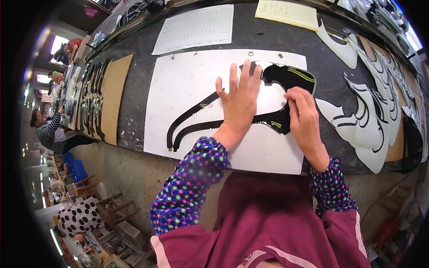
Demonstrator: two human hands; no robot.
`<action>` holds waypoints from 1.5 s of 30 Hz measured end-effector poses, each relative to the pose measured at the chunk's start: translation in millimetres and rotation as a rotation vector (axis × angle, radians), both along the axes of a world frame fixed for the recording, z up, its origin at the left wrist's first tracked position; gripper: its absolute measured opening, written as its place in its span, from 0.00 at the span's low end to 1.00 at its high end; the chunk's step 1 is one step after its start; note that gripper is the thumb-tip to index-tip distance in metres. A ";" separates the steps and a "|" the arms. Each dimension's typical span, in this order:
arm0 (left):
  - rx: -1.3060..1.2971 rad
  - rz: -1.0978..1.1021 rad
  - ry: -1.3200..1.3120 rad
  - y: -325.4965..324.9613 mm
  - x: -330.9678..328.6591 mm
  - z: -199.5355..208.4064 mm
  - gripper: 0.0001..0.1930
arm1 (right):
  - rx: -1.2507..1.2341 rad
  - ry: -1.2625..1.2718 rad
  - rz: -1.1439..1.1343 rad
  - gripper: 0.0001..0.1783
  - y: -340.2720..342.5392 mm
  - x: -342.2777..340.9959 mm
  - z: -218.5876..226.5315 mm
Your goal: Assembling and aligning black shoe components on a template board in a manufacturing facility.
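Note:
A flat black cut piece (280, 75) with yellow-green streaks lies on a white board (268, 154). Two long curved black strips (190, 114) run from it toward the lower left. My left hand (241, 99) lies flat over the middle of the piece, fingers spread, hiding part of it. At the inner curved edge of the black piece, my right hand (304, 117) has its thumb and fingers pinched together. Whatever is between those fingertips is too small to make out. Metal eyelets (250, 53) line the far edge of the board.
A printed sheet (196, 29) and a yellowish paper (286, 14) lie beyond the board. White curved cut pieces (357, 118) overlap at the right. Black strips lie on cardboard (117, 96) at the left. Another person (49, 129) is farther left.

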State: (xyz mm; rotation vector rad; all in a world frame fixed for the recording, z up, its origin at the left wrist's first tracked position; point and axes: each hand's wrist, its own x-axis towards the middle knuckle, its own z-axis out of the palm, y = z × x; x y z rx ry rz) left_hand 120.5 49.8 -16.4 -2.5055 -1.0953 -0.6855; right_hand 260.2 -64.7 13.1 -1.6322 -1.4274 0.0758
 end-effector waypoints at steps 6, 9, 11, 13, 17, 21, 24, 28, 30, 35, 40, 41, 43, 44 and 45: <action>-0.002 -0.048 -0.077 2.8 -3.3 -0.4 0.22 | -0.303 -0.287 -0.121 0.24 27.6 39.5 -1.3; 0.128 0.008 -0.146 18.4 -19.9 2.2 0.19 | -0.451 -0.335 -0.092 0.29 29.0 42.2 -9.1; 0.124 0.031 -0.142 23.0 -34.2 9.2 0.17 | -0.437 -0.401 -0.104 0.32 29.0 44.6 -17.1; 0.043 0.002 -0.149 20.8 -48.4 16.8 0.18 | -0.444 -0.382 -0.100 0.32 28.9 47.9 -16.5; -0.200 -0.070 -0.183 -3.2 -72.0 22.7 0.16 | -0.509 -0.378 -0.125 0.36 32.4 52.9 -6.2; -0.326 -0.123 -0.241 -30.9 -89.6 22.3 0.15 | -0.623 -0.394 -0.103 0.41 39.9 60.8 18.0; -0.389 -0.127 -0.328 -41.9 -96.5 15.8 0.16 | -0.666 -0.421 -0.089 0.44 44.9 59.2 25.0; -0.404 -0.131 -0.330 -51.0 -97.3 18.0 0.16 | -0.655 -0.397 -0.101 0.41 45.6 56.5 28.0; -0.415 -0.141 -0.330 -52.9 -94.8 17.5 0.16 | -0.642 -0.414 -0.114 0.39 47.0 58.6 33.2; -0.409 -0.161 -0.362 -50.1 -92.3 14.4 0.20 | -0.479 -0.273 0.029 0.19 51.2 81.6 53.1; -0.449 -0.176 -0.406 -45.0 -93.1 12.1 0.25 | -0.456 -0.113 0.156 0.16 40.8 71.9 95.5; -0.476 -0.187 -0.410 -44.8 -92.4 12.8 0.26 | -0.496 -0.059 0.171 0.14 40.7 75.4 101.1; -0.503 -0.201 -0.419 -43.5 -89.5 14.7 0.27 | -0.525 -0.014 0.204 0.13 35.7 71.7 119.5; -0.516 -0.204 -0.402 -42.8 -88.8 15.8 0.27 | -0.554 0.037 0.243 0.13 32.9 67.0 128.7; -0.529 -0.206 -0.386 -41.5 -88.4 16.4 0.27 | -0.553 0.028 0.276 0.13 30.5 61.2 137.0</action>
